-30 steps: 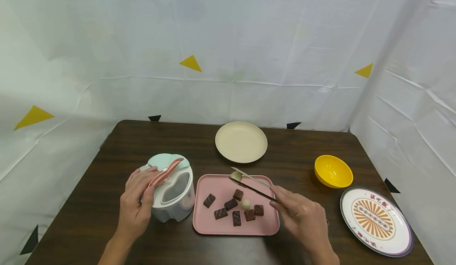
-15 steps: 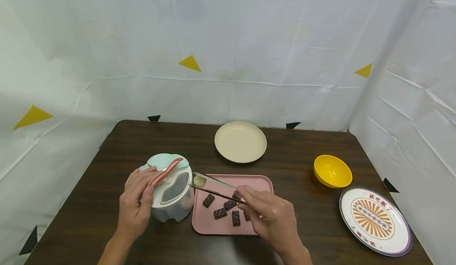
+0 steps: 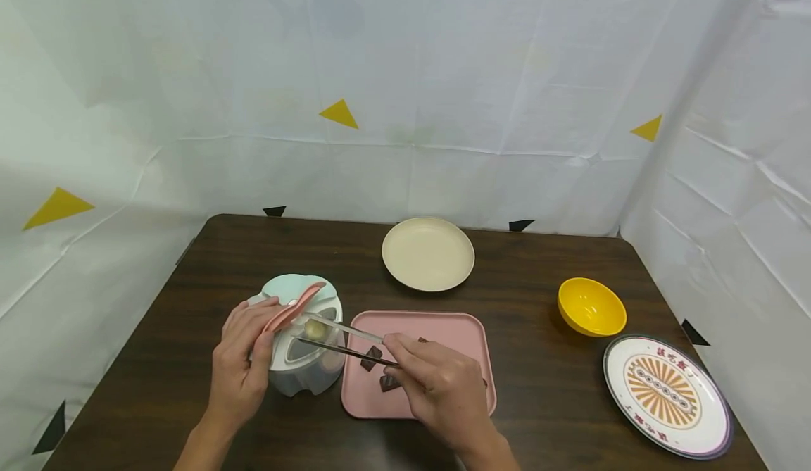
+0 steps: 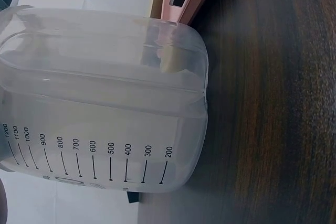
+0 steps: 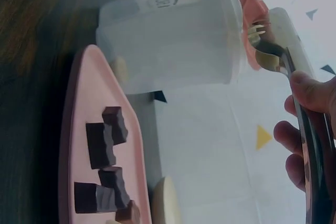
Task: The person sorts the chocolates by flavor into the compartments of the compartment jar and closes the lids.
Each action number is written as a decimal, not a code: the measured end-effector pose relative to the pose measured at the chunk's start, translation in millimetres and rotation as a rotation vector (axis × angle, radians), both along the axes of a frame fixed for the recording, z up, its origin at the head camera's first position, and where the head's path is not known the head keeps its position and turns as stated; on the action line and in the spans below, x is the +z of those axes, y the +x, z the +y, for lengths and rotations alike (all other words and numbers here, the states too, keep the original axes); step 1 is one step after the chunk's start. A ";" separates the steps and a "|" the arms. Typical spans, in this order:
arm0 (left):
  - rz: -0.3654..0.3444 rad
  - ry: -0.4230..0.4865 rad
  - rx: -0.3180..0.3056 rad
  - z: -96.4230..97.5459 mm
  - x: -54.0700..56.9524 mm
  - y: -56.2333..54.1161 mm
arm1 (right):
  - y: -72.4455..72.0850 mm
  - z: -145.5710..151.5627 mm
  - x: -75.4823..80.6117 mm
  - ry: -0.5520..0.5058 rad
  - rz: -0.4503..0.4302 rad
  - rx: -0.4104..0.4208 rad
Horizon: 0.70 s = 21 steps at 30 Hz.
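Note:
My left hand is on top of a clear, round storage container with a pale green and white lid, holding its pink flap tilted up. My right hand grips metal serving tongs, which reach left over the container. Between the tong tips is a round cream-coloured piece, above the lid opening. The right wrist view shows a forked tip on the tongs. Through the container's wall a pale piece shows low down, beside the measuring marks.
A pink tray beside the container bears several dark chocolates, partly hidden under my right hand in the head view. Behind it lies a cream plate. A yellow bowl and a patterned plate stand at the right.
My right hand has carried the cream-coloured piece in the tongs leftward, from the tray's far edge to over the container. My left hand stays on the flap.

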<state>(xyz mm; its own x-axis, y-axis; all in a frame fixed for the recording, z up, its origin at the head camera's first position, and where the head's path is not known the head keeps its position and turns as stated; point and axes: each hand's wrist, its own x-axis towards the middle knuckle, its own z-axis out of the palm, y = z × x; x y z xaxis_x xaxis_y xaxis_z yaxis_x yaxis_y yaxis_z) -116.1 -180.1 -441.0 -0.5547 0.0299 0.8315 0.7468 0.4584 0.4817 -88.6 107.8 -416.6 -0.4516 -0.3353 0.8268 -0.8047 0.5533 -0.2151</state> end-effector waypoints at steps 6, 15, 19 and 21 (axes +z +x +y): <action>-0.014 -0.013 0.000 -5.3 -8.0 -3.2 | 0.4 -1.6 -3.1 0.024 -0.035 -0.011; -0.006 -0.002 -0.017 -5.8 -6.6 -3.4 | -2.1 -1.1 -3.6 0.026 -0.076 -0.012; 0.006 0.001 -0.018 -4.3 -5.3 -3.4 | -2.0 0.9 -2.6 0.024 -0.092 -0.008; 0.008 0.000 -0.015 -3.1 -3.8 -2.5 | -1.6 2.8 -2.3 0.028 -0.085 -0.019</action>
<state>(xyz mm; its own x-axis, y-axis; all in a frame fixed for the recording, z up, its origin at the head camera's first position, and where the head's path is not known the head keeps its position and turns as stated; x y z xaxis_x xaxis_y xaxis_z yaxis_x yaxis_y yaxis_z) -118.6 -183.3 -444.8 -0.5476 0.0380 0.8359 0.7575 0.4469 0.4760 -90.3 110.6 -418.9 -0.5266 -0.3488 0.7753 -0.7734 0.5752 -0.2666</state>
